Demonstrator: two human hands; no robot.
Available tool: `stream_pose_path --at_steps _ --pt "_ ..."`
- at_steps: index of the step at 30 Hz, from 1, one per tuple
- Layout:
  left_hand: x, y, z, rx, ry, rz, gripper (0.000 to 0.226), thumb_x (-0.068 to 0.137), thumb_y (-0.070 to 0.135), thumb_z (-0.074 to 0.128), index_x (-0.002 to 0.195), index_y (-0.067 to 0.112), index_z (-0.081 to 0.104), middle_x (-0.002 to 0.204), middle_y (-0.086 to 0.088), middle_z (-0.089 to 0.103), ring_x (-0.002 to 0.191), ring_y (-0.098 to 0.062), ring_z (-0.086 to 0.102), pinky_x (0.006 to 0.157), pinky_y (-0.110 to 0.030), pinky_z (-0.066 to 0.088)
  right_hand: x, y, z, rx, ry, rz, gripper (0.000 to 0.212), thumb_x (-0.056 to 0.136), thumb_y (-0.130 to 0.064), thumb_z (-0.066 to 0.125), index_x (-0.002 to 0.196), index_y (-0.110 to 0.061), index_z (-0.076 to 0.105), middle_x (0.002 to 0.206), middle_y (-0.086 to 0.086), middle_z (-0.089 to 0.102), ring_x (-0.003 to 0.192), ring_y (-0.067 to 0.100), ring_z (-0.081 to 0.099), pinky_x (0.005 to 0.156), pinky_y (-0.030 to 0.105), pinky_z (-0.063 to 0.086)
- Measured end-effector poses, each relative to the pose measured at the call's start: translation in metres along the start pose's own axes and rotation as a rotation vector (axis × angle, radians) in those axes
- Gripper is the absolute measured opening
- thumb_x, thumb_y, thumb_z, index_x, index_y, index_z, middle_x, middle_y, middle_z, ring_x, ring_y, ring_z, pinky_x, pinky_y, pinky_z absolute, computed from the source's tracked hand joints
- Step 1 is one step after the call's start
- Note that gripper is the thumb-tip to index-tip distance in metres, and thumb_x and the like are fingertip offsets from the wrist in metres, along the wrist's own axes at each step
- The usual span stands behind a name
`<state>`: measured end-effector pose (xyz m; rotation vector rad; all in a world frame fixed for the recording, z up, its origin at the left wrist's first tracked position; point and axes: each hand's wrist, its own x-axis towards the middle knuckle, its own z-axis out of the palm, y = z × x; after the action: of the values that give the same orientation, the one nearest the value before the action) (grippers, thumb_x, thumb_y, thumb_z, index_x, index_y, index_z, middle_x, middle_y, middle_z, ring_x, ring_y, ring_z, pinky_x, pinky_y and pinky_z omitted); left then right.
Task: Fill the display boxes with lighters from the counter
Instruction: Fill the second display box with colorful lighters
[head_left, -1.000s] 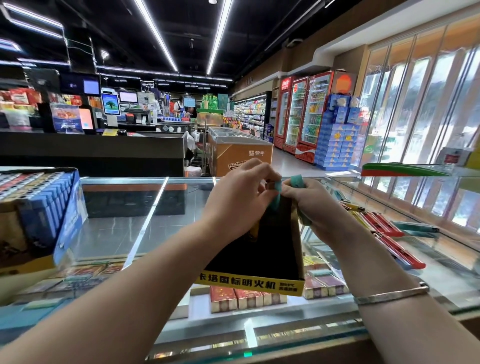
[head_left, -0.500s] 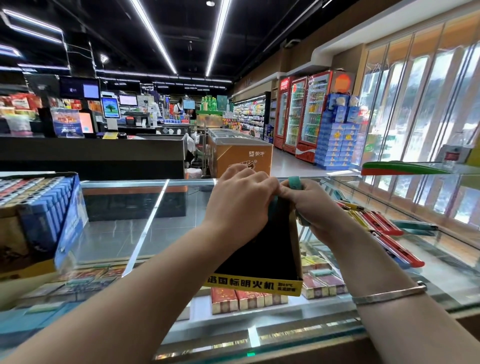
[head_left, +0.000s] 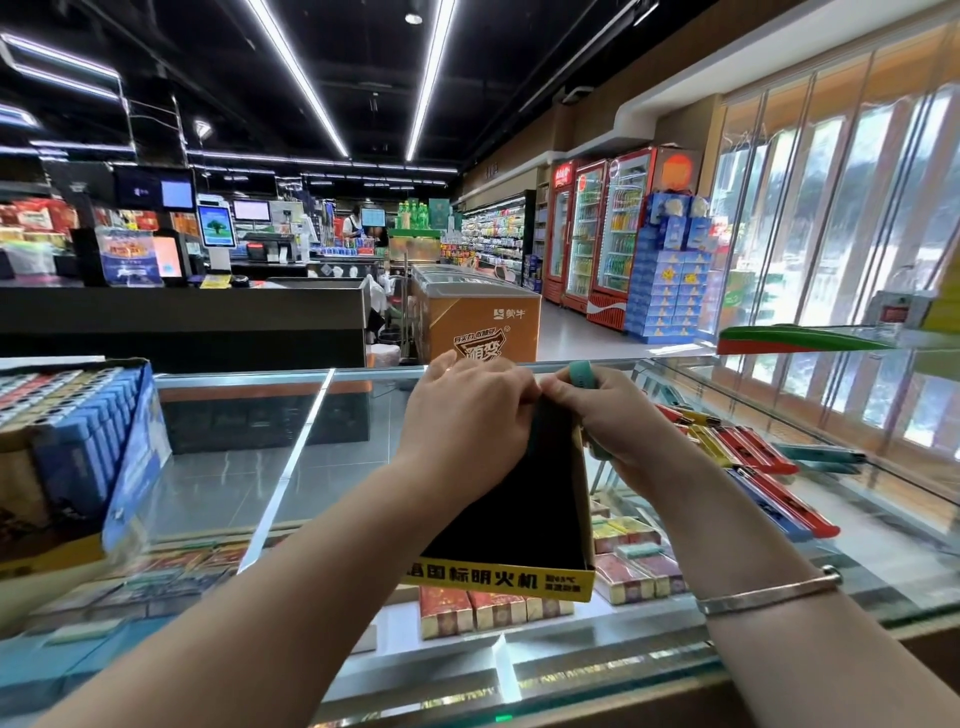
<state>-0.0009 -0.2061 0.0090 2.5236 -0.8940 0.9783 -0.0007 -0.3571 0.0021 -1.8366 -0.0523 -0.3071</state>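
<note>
A black display box with a yellow front strip stands on the glass counter, its inside dark. My left hand curls over the box's far top edge and hides what its fingers hold. My right hand grips teal lighters at the same far corner, one end poking above the fingers. Loose red, yellow, blue and teal lighters lie on the counter to the right.
A blue display box full of lighters stands at the left of the counter. Cigarette packs lie under the glass. A raised glass shelf with a green and red item runs along the right. Shop aisles and fridges lie beyond.
Both hands have drawn closer together at the box's far edge. The teal lighter between them has sunk lower, and only the end in my right hand still shows.
</note>
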Motion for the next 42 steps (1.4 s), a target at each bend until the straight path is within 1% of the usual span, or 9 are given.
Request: stream_pose_path --at_steps 3,6,9,14,18,22,31,37,42 --pt "0.001 -0.002 -0.006 -0.014 -0.053 -0.029 0.027 0.092 0.04 0.046 0.111 0.033 0.063 0.106 0.009 0.068 0.099 -0.016 0.058 0.09 -0.031 0.036 0.002 0.002 -0.001 -0.013 0.004 0.002 0.014 0.094 -0.022 0.053 0.087 -0.013 0.062 0.065 -0.002 0.058 0.048 0.001 0.054 0.045 0.017 0.036" --pt "0.007 -0.012 -0.014 -0.056 -0.301 -0.018 0.034 0.089 0.048 0.049 0.123 0.045 0.052 0.101 0.012 0.066 0.085 -0.01 0.059 0.068 -0.023 0.045 0.002 0.003 -0.002 -0.026 0.003 0.009 0.017 0.094 -0.027 0.053 0.087 -0.015 0.062 0.06 -0.006 0.056 0.043 -0.002 0.053 0.041 0.016 0.034" --pt "0.008 -0.023 -0.019 -0.175 -0.485 -0.064 0.047 0.086 0.054 0.051 0.131 0.052 0.038 0.113 0.015 0.061 0.09 -0.003 0.056 0.075 -0.028 0.052 0.002 0.002 0.0 0.06 0.064 0.011 0.032 0.09 -0.043 0.052 0.079 -0.014 0.061 0.067 0.0 0.058 0.062 0.014 0.055 0.055 0.025 0.042" --pt "-0.007 -0.021 -0.007 0.009 -0.211 0.142 0.062 0.084 0.064 0.044 0.14 0.041 0.031 0.144 0.019 0.037 0.132 -0.009 0.034 0.107 -0.037 0.024 0.0 -0.007 -0.008 0.302 0.21 -0.114 0.06 0.092 -0.055 0.029 0.069 -0.01 0.062 0.069 0.006 0.065 0.068 0.017 0.059 0.069 0.034 0.041" --pt "-0.008 -0.019 -0.01 -0.102 0.002 0.109 0.06 0.079 0.064 0.041 0.132 0.037 0.046 0.133 0.013 0.053 0.124 -0.011 0.043 0.098 -0.026 0.024 -0.005 -0.011 -0.002 0.303 0.163 -0.211 0.066 0.09 -0.059 0.024 0.062 -0.018 0.068 0.073 0.007 0.067 0.077 0.021 0.06 0.077 0.038 0.042" --pt "-0.012 -0.008 -0.013 -0.202 0.159 0.16 0.046 0.077 0.052 0.063 0.118 0.032 0.057 0.11 0.011 0.067 0.106 -0.017 0.058 0.085 -0.027 0.03 -0.009 -0.011 0.006 0.274 0.048 -0.307 0.063 0.082 -0.063 0.023 0.067 -0.025 0.071 0.077 0.001 0.069 0.079 0.013 0.063 0.084 0.041 0.041" --pt "-0.012 -0.003 -0.013 -0.248 0.183 0.39 0.032 0.079 0.022 0.067 0.111 0.025 0.068 0.108 0.003 0.067 0.096 -0.023 0.06 0.082 -0.031 0.045 -0.008 -0.008 0.009 0.348 -0.174 -0.247 0.065 0.086 -0.062 0.028 0.083 -0.013 0.071 0.092 0.02 0.068 0.092 0.03 0.065 0.085 0.04 0.047" --pt "-0.009 -0.006 -0.022 -0.429 0.316 0.196 0.026 0.079 0.032 0.063 0.098 0.016 0.072 0.1 0.001 0.06 0.087 -0.015 0.06 0.073 -0.03 0.053 -0.002 -0.005 0.003 0.235 -0.008 -0.141 0.066 0.092 -0.059 0.019 0.085 -0.015 0.067 0.094 0.01 0.07 0.098 0.02 0.062 0.081 0.037 0.038" --pt "-0.007 -0.011 -0.016 -0.634 0.26 -0.054 0.025 0.075 0.018 0.074 0.099 0.022 0.065 0.082 0.025 0.057 0.07 0.001 0.061 0.067 -0.023 0.054 -0.001 -0.004 -0.002 -0.022 -0.043 0.067 0.025 0.095 -0.02 0.046 0.089 -0.007 0.066 0.093 0.015 0.066 0.091 0.027 0.06 0.068 0.034 0.046"
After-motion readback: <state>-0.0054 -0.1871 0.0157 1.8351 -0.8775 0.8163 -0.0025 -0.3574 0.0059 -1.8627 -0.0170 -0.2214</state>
